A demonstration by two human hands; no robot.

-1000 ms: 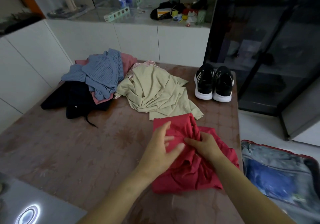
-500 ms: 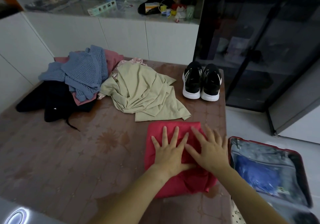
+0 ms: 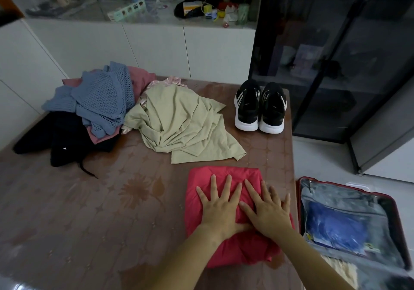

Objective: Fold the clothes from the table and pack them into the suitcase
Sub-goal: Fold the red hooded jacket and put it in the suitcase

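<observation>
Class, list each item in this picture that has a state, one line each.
red garment, folded, pressed flat under both hands
left hand, flat, fingers spread
right hand, flat, fingers spread
beige garment, unfolded, crumpled
blue knit top, unfolded, crumpled
suitcase, open
sneakers, upright, side by side

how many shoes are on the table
2. Both stand side by side at the far right corner of the table: one shoe nearer the beige shirt, the other shoe by the edge. None seems hidden.
</observation>
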